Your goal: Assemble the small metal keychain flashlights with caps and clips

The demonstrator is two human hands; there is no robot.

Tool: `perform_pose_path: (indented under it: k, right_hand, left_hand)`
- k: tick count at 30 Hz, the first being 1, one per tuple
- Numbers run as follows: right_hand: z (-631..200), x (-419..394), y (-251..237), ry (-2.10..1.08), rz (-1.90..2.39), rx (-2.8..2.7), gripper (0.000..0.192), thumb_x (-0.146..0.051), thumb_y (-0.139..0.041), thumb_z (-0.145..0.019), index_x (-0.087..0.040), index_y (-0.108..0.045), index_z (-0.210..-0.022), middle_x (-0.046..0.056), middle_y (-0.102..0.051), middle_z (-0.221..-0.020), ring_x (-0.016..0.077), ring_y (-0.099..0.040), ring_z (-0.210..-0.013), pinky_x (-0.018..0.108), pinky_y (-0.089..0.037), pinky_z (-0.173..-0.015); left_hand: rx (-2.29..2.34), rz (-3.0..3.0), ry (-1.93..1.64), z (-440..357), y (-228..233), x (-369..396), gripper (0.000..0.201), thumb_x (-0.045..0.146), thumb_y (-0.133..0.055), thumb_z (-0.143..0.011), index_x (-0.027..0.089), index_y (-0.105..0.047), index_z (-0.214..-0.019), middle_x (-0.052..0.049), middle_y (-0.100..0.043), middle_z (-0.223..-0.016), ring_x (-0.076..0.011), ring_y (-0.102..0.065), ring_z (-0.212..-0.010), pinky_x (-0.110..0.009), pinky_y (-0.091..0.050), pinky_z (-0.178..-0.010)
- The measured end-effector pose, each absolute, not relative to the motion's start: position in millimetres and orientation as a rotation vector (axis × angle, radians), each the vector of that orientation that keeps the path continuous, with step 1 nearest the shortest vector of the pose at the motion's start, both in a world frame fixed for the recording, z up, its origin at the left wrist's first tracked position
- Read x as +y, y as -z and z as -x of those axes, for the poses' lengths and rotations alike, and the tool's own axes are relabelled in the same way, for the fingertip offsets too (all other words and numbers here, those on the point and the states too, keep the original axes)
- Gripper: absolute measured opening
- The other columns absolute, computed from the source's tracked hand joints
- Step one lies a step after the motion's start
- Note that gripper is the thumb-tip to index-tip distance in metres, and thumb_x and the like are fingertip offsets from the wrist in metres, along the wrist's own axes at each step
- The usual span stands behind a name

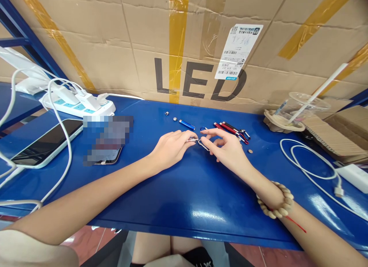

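Left hand (pixel 172 146) closed in a pinch on a small metal keychain flashlight (pixel 193 139), held low over the blue bench (pixel 178 190) near its middle. Right hand (pixel 227 148) meeting it from the other side, thumb and forefinger gripping a silver carabiner clip (pixel 203 145) just at the flashlight's tail end; possibly already hooked through its ring, though too small to tell here.

Best done with the flashlight kept steady and level, wrists resting on the bench, so only the clip moves. Gate of the clip pressed open with the thumb, nose guided through the ring, then released and checked for a full snap shut.

Just behind the hands: a blue flashlight body (pixel 187 124), a bunch of red and black flashlights (pixel 230 129) with clips, and loose small caps (pixel 175 119). A coin-like cell (pixel 250 151) lying beside the right hand. Worth keeping elbows clear of the white cable (pixel 310 171) and the phone (pixel 46 142).
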State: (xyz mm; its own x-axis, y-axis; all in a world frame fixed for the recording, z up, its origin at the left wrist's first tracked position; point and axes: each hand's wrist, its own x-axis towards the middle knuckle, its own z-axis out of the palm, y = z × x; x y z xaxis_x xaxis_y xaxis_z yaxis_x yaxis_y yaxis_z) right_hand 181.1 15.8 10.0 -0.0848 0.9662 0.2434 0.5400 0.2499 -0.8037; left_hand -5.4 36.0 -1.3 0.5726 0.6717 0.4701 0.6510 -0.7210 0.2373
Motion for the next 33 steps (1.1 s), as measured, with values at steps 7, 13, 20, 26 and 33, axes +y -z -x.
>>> perform_pose_path:
  k: [7,13,20,26,33]
  right_hand:
    - [-189.7,17.6,-14.1,0.027,1.605,-1.954,0.040,-0.044,-0.071,-0.066,-0.024,-0.068,-0.100,0.003,-0.067,-0.092,0.0137,-0.061,-0.059,0.026,-0.044,-0.052]
    - [-187.0,15.1,-16.6,-0.047,1.721,-2.075,0.034,-0.050,-0.067,-0.067,-0.025,-0.072,-0.090,0.001,-0.069,-0.081,0.0159,-0.063,-0.065,0.025,-0.042,-0.053]
    - [-184.2,12.9,-16.9,-0.108,1.726,-2.166,0.021,-0.031,-0.062,-0.071,-0.027,-0.072,-0.090,-0.001,-0.070,-0.084,0.0141,-0.062,-0.063,0.024,-0.042,-0.055]
    - [-183.5,11.8,-16.9,-0.096,1.734,-2.152,0.015,-0.030,-0.061,-0.069,-0.024,-0.071,-0.079,-0.001,-0.070,-0.079,0.0144,-0.061,-0.062,0.024,-0.040,-0.054]
    - [-180.7,8.4,-16.4,-0.095,1.658,-2.206,0.008,-0.027,-0.062,-0.066,-0.025,-0.070,-0.067,-0.003,-0.068,-0.079,0.0124,-0.061,-0.063,0.023,-0.035,-0.050]
  left_hand:
    - [1.264,-2.651,-0.792,4.3,-1.9,35.7,0.019,0.022,-0.038,-0.093,0.018,-0.052,-0.106,-0.003,-0.068,-0.095,-0.0176,-0.064,-0.086,-0.028,-0.047,-0.076]
    - [1.231,-2.570,-0.782,5.1,-3.2,35.4,0.021,0.018,-0.035,-0.093,0.017,-0.050,-0.107,-0.005,-0.066,-0.096,-0.0168,-0.063,-0.088,-0.028,-0.047,-0.080]
    - [1.128,-2.450,-0.852,5.5,-2.3,34.5,0.020,0.024,-0.033,-0.095,0.018,-0.047,-0.107,-0.005,-0.062,-0.099,-0.0163,-0.060,-0.092,-0.027,-0.046,-0.083]
    - [1.139,-2.359,-0.928,6.4,-3.3,33.8,0.021,0.027,-0.034,-0.094,0.017,-0.045,-0.109,-0.006,-0.061,-0.097,-0.0165,-0.059,-0.091,-0.027,-0.045,-0.081]
    - [1.166,-2.381,-0.905,6.5,0.8,36.0,0.021,0.038,-0.047,-0.089,0.017,-0.045,-0.095,-0.003,-0.058,-0.083,-0.0156,-0.057,-0.075,-0.026,-0.045,-0.068]
